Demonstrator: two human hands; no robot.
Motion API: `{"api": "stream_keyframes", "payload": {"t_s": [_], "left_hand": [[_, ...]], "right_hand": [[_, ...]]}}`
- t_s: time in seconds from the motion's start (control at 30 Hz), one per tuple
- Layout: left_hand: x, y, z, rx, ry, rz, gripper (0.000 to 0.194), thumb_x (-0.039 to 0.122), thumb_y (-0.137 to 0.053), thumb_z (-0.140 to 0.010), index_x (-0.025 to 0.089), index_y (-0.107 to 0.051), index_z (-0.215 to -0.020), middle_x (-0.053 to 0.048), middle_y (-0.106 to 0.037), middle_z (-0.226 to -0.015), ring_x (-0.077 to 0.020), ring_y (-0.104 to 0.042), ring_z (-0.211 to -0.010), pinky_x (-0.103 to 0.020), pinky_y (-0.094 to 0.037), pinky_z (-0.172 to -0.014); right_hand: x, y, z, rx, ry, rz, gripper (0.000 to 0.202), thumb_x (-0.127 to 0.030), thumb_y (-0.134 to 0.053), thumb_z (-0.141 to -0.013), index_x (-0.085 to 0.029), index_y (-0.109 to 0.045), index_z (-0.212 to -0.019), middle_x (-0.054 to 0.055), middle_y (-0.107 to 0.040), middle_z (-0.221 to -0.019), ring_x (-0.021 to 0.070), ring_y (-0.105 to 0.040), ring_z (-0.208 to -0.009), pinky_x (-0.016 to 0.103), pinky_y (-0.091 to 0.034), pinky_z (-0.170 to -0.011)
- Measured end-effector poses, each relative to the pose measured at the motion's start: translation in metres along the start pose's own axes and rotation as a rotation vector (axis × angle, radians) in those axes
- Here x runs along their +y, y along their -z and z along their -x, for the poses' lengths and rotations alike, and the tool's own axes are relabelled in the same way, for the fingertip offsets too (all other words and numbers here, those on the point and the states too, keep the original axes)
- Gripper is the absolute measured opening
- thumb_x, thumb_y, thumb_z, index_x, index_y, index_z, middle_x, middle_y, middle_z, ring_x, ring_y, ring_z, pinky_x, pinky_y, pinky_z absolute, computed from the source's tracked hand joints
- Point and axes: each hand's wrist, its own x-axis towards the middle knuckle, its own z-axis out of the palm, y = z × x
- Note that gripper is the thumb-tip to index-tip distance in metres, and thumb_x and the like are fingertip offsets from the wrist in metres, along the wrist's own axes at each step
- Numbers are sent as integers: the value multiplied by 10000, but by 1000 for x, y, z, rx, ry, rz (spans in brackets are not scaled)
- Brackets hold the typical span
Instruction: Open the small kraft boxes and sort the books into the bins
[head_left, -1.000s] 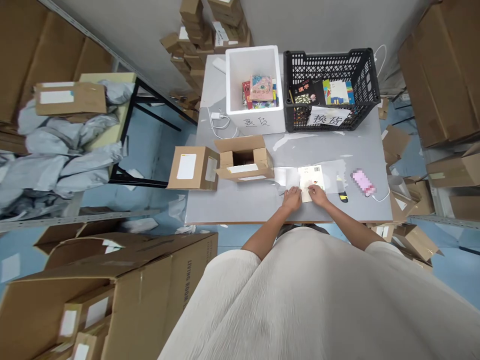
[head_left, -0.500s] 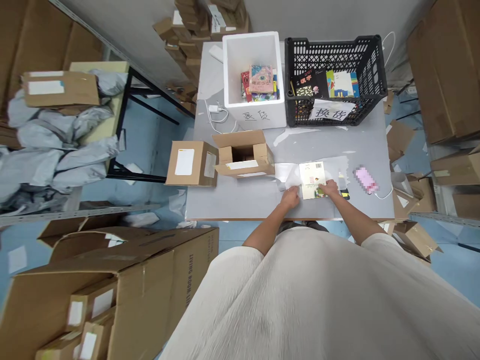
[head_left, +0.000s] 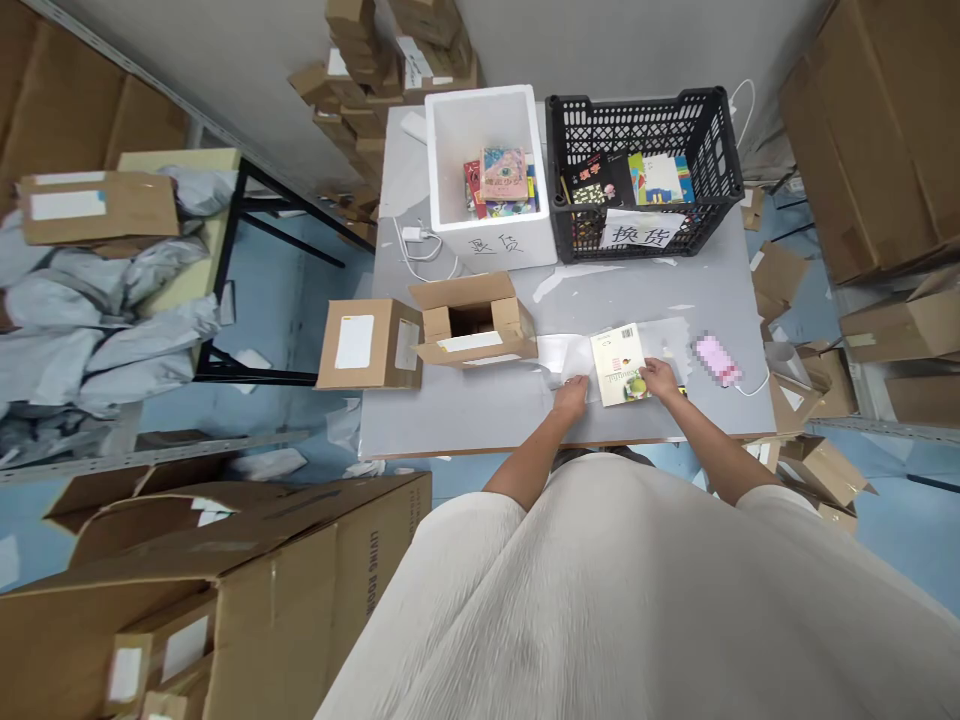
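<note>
A cream-coloured book (head_left: 616, 362) with a green picture near its lower edge lies slightly turned on the grey table. My right hand (head_left: 658, 377) is closed on the book's right edge, fingers at its lower right side. To the left of the book, my left hand (head_left: 571, 396) has its fingers closed on a thin whitish sheet (head_left: 578, 358), which lies partly along the book's left side. Under my right wrist a small dark and yellow item shows only in part. An open cardboard box (head_left: 480, 322), flaps up, stands left of the sheet.
A closed, labelled carton (head_left: 369, 345) stands at the table's left edge. Behind are a white foam box (head_left: 491, 240) and a black crate (head_left: 720, 200), both with books. A pink phone (head_left: 716, 360) with a cable lies at right. A large carton (head_left: 322, 570) stands front left.
The book has turned slightly anticlockwise under my right hand. My left hand has shifted a little with the whitish sheet. The whole view has swung slightly.
</note>
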Motion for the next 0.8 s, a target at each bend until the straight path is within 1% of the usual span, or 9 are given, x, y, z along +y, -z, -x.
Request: {"api": "stream_keyframes", "payload": {"t_s": [0.1, 0.2, 0.3, 0.37, 0.47, 0.53, 0.6, 0.7, 0.8], "left_hand": [[7, 2, -2, -69, 2, -186, 566, 76, -662, -908, 204, -587, -1455, -206, -599, -1523, -357, -571, -1442, -489, -535, -1157], [11, 4, -3, -84, 5, -321, 614, 1, -620, -882, 204, -559, -1458, -199, -554, -1530, -335, -549, -1439, -434, -552, -1109], [11, 4, -4, -70, -6, -346, 564, 10, -626, -904, 202, -568, -1432, -204, -545, -1516, -336, -541, -1435, -446, -540, -1129], [10, 4, -5, -56, -18, -330, 491, 43, -659, -923, 196, -602, -1386, -207, -571, -1468, -347, -556, -1411, -468, -526, -1153], [13, 5, -11, -61, -17, -323, 362, 47, -677, -924, 181, -676, -1260, -202, -604, -1381, -358, -583, -1362, -468, -522, -1153], [19, 6, -16, -44, -13, -326, 287, 41, -612, -959, 186, -706, -1188, -186, -613, -1344, -343, -591, -1337, -449, -528, -1134], [31, 6, -24, 14, -46, -286, 282, 66, -522, -1021, 199, -720, -1172, -166, -618, -1325, -315, -604, -1308, -433, -525, -1138], [58, 3, -39, 111, -194, -107, 307, 185, -491, -1093, 202, -699, -1318, -154, -611, -1383, -289, -632, -1288, -428, -498, -1195], [86, -6, -53, 137, -277, 59, 472, 351, -504, -1129, 228, -562, -1580, -153, -534, -1560, -287, -655, -1303, -415, -525, -1168]], "right_hand": [[4, 26, 3, 84, 53, 6, 409, -263, -538, -902, -182, -795, -1210, 86, -847, -1153, 262, -763, -1056, 373, -584, -1017], [13, 55, 7, 149, 80, -4, 434, -273, -512, -930, -166, -785, -1251, 111, -841, -1192, 277, -760, -1063, 379, -587, -1009], [25, 80, 9, 241, 79, 52, 427, -291, -529, -945, -161, -777, -1268, 131, -827, -1239, 297, -743, -1092, 389, -584, -1008], [31, 89, 10, 283, 67, 105, 430, -295, -535, -954, -167, -771, -1291, 133, -821, -1245, 307, -733, -1103, 407, -578, -1023], [36, 93, 10, 296, 59, 148, 447, -280, -519, -966, -170, -767, -1321, 133, -815, -1244, 312, -729, -1116, 422, -573, -1043], [37, 92, 9, 284, 58, 149, 454, -281, -524, -970, -171, -767, -1338, 128, -816, -1231, 312, -729, -1122, 418, -576, -1044], [37, 90, 7, 266, 56, 133, 463, -295, -539, -972, -178, -765, -1359, 121, -818, -1224, 311, -730, -1126, 414, -581, -1046], [35, 86, 6, 236, 60, 96, 476, -311, -555, -966, -188, -765, -1375, 114, -822, -1239, 311, -735, -1133, 427, -583, -1068], [32, 79, 5, 208, 65, 54, 460, -302, -578, -943, -194, -781, -1342, 110, -829, -1228, 310, -749, -1125, 437, -593, -1068]]}}
